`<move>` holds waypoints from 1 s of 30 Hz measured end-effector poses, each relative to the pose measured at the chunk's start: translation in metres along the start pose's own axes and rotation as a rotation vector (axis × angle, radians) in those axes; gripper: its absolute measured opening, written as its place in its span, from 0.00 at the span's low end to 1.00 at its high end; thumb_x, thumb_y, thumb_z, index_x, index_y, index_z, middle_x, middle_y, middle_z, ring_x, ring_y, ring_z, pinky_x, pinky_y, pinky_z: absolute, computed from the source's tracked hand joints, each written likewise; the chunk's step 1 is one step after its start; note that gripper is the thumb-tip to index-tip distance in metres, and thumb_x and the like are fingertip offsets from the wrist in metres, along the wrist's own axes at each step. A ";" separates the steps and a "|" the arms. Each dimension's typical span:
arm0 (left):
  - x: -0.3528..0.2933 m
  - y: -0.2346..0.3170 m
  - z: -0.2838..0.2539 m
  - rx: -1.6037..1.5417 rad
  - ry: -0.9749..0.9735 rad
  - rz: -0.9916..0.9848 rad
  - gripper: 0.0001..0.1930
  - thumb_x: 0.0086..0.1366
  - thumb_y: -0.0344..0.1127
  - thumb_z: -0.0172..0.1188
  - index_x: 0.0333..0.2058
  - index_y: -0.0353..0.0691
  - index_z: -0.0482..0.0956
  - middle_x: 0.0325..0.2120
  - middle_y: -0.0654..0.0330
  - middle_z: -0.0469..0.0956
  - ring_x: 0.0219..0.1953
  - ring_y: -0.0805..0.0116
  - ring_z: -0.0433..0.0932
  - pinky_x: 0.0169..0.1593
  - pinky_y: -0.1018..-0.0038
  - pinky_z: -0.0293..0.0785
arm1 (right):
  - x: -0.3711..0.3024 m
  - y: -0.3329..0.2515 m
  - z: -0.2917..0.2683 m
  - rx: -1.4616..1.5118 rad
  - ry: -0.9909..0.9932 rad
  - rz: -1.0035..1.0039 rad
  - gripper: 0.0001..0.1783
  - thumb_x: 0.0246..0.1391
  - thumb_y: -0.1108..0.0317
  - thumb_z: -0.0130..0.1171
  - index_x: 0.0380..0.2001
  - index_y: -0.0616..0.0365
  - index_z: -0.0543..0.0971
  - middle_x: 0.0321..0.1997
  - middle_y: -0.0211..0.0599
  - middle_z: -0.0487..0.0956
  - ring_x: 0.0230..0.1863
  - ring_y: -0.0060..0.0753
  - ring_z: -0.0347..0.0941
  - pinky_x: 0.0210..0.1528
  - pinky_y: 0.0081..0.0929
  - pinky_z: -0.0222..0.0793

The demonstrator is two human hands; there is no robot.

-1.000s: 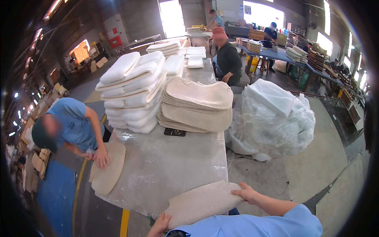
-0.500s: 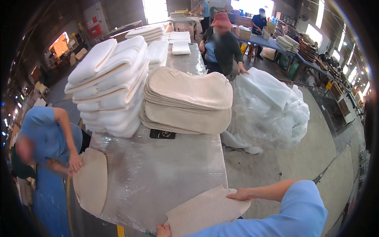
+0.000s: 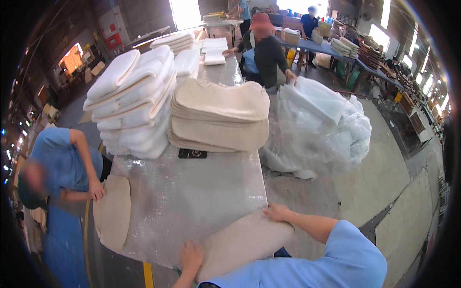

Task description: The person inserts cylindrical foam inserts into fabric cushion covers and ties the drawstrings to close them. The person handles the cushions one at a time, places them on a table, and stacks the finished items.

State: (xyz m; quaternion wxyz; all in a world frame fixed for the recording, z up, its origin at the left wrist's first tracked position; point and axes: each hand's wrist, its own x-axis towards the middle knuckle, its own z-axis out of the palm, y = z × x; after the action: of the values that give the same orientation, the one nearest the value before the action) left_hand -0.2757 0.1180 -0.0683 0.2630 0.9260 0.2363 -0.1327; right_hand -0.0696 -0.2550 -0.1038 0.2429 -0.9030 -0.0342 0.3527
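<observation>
A: Head view, left to right, all placed against the plastic-covered table (image 3: 192,192). Item one?

B: A co-worker in blue (image 3: 57,192) standing at the table's left edge, one hand pressing a beige oval pad (image 3: 113,211) that overhangs that edge.

A: On the table itself?

B: At its far left, a tall stack of white foam pads (image 3: 132,103). Beside it, toward the table's right edge, a stack of beige felt pads (image 3: 218,117). A small dark flat object (image 3: 192,153) lies on the table just in front of the beige stack.

A: The wearer's hands?

B: Left hand (image 3: 191,257): at the table's near edge, fingers spread, laid flat on the near end of a beige felt piece (image 3: 245,242). Whether it grips the piece, I cannot tell. Right hand (image 3: 274,212): at the table's near right corner, fingers curled over the far end of the same piece. The piece lies slantwise across that corner, overhanging the edge.

A: Right of the table?

B: A heap of clear plastic wrap (image 3: 319,125) on the floor. Beyond it, at the table's far right side, a person in a dark top (image 3: 266,55) with a hand on the wrap.
</observation>
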 end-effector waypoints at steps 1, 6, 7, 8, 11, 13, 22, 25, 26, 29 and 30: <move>0.004 0.019 -0.006 -0.003 -0.001 0.139 0.30 0.75 0.55 0.46 0.62 0.37 0.73 0.59 0.41 0.74 0.61 0.41 0.72 0.65 0.51 0.66 | -0.002 -0.003 -0.006 -0.029 0.053 -0.019 0.39 0.64 0.33 0.49 0.55 0.58 0.82 0.58 0.58 0.80 0.62 0.58 0.75 0.64 0.47 0.69; 0.049 0.055 0.033 -0.098 -0.317 0.181 0.31 0.64 0.57 0.64 0.53 0.34 0.81 0.51 0.45 0.81 0.54 0.48 0.79 0.58 0.57 0.74 | -0.017 -0.024 -0.030 0.008 0.123 -0.073 0.27 0.63 0.49 0.59 0.54 0.59 0.81 0.54 0.52 0.81 0.56 0.52 0.78 0.59 0.43 0.73; 0.049 0.059 0.034 -0.045 -0.262 0.208 0.30 0.63 0.55 0.66 0.53 0.34 0.82 0.50 0.44 0.82 0.53 0.48 0.80 0.56 0.58 0.75 | -0.020 -0.030 -0.037 -0.013 0.115 -0.079 0.28 0.63 0.50 0.59 0.57 0.58 0.80 0.55 0.51 0.80 0.58 0.50 0.77 0.60 0.41 0.72; 0.050 0.062 0.033 0.008 -0.186 0.236 0.29 0.62 0.54 0.68 0.53 0.35 0.82 0.49 0.43 0.82 0.51 0.49 0.81 0.54 0.58 0.76 | -0.023 -0.043 -0.042 -0.013 0.108 -0.124 0.28 0.62 0.50 0.60 0.58 0.58 0.80 0.55 0.52 0.81 0.58 0.50 0.77 0.60 0.40 0.72; 0.051 0.089 0.031 0.044 -0.240 0.168 0.27 0.62 0.54 0.66 0.50 0.35 0.84 0.51 0.45 0.81 0.55 0.47 0.78 0.58 0.57 0.74 | -0.027 -0.044 -0.035 -0.064 0.017 -0.142 0.29 0.59 0.52 0.62 0.59 0.58 0.79 0.55 0.51 0.80 0.56 0.51 0.77 0.60 0.39 0.73; 0.059 0.098 0.029 0.086 -0.309 0.174 0.26 0.63 0.53 0.66 0.50 0.37 0.84 0.49 0.47 0.81 0.54 0.48 0.78 0.58 0.57 0.74 | -0.028 -0.062 -0.026 -0.202 -0.029 -0.148 0.26 0.59 0.54 0.62 0.57 0.56 0.81 0.55 0.49 0.79 0.55 0.50 0.78 0.58 0.39 0.73; 0.069 0.114 0.041 -0.189 -0.223 0.239 0.20 0.67 0.49 0.63 0.38 0.34 0.83 0.35 0.48 0.83 0.40 0.53 0.81 0.46 0.60 0.76 | 0.012 -0.069 -0.004 -0.301 -0.001 -0.452 0.18 0.55 0.57 0.66 0.49 0.48 0.82 0.36 0.45 0.83 0.43 0.46 0.81 0.45 0.43 0.76; 0.068 0.095 0.026 -0.127 -0.330 0.244 0.19 0.70 0.47 0.60 0.37 0.33 0.82 0.33 0.47 0.83 0.38 0.51 0.81 0.45 0.59 0.75 | 0.004 -0.091 -0.013 -0.211 -0.180 -0.342 0.15 0.58 0.59 0.63 0.45 0.54 0.82 0.31 0.43 0.82 0.33 0.41 0.81 0.36 0.41 0.76; 0.069 0.091 0.022 -0.098 -0.396 0.248 0.19 0.70 0.46 0.58 0.37 0.32 0.82 0.33 0.47 0.83 0.37 0.50 0.81 0.45 0.58 0.74 | -0.001 -0.099 -0.019 -0.172 -0.262 -0.279 0.14 0.59 0.59 0.62 0.43 0.56 0.82 0.30 0.42 0.81 0.30 0.39 0.80 0.34 0.39 0.76; 0.068 0.096 0.027 -0.168 -0.323 0.211 0.20 0.72 0.48 0.55 0.36 0.33 0.81 0.31 0.46 0.82 0.37 0.46 0.81 0.44 0.56 0.74 | 0.009 -0.101 -0.025 -0.310 -0.441 -0.144 0.14 0.63 0.59 0.58 0.41 0.60 0.82 0.28 0.41 0.81 0.23 0.37 0.77 0.26 0.37 0.74; 0.068 0.095 0.032 -0.126 -0.283 0.244 0.21 0.73 0.49 0.54 0.35 0.34 0.81 0.32 0.46 0.82 0.37 0.45 0.81 0.44 0.55 0.74 | 0.010 -0.098 -0.021 -0.158 -0.414 -0.088 0.15 0.64 0.59 0.57 0.41 0.60 0.82 0.28 0.42 0.81 0.22 0.37 0.77 0.26 0.38 0.75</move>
State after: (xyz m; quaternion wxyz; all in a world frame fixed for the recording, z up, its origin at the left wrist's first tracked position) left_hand -0.1729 0.0540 -0.0794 0.3652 0.9015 0.0906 -0.2138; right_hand -0.0376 -0.1752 -0.0517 0.1745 -0.8251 -0.1501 0.5160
